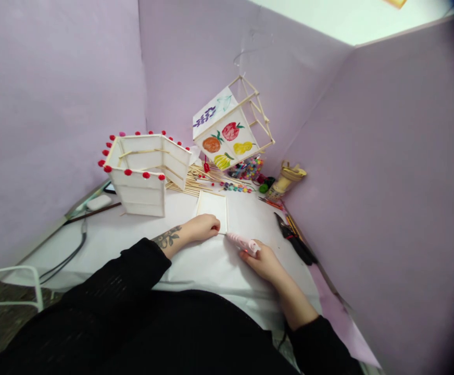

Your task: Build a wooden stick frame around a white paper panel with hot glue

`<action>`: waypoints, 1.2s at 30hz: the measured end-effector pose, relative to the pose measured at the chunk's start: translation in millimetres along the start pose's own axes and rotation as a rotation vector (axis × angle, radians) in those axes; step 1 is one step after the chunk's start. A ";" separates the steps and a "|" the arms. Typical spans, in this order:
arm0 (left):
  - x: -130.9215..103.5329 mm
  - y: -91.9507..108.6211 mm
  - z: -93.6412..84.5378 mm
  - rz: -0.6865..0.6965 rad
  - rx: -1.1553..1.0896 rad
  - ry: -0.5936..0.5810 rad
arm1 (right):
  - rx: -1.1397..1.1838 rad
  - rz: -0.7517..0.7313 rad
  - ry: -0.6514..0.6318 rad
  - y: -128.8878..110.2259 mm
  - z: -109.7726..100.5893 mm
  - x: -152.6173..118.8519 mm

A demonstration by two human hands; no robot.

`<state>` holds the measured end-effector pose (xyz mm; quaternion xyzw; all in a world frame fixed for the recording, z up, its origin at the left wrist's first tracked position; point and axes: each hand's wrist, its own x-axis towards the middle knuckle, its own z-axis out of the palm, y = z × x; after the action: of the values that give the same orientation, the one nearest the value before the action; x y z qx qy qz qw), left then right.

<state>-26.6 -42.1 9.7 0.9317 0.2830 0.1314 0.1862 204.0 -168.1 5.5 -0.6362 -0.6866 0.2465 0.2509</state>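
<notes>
- Head view: flat rectangular panel, white with pale wooden edging (217, 204), lies on the white-covered table (188, 268); places below are relative to it.
- Left hand (202, 228), at its near left part, has curled fingers; whether they grip or just press, I cannot tell.
- Right hand (265, 261), near right, has its fingers wrapped around a pale pink glue gun (241, 242), nozzle at the near right corner.
- Edging shows on the far and right sides; the near edge is partly covered, so its completeness is unclear. No painting is visible on its face.
- Left: white-panelled open frame with red beads along its rim (143, 199). Beyond: fruit-painted wooden frame (227, 136), tilted, some bars uncovered.
- Room for moving seems widest on the near side; loose wooden sticks (186, 185) crowd the far edge, black-handled pliers (298, 246) the right.
</notes>
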 end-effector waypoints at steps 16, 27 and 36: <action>0.5 -1.2 1.3 -0.011 -0.008 -0.004 | 0.130 0.063 -0.004 -3.7 -3.1 2.2; 0.2 -1.1 1.9 -0.003 -0.009 0.000 | 0.090 0.042 -0.037 -0.3 -1.2 2.4; 0.5 0.1 0.8 -0.006 0.000 -0.001 | 0.137 0.086 -0.026 -6.1 -3.9 2.1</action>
<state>-25.9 -42.2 9.1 0.9308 0.2856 0.1303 0.1870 201.9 -166.3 12.5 -0.6433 -0.6433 0.3116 0.2744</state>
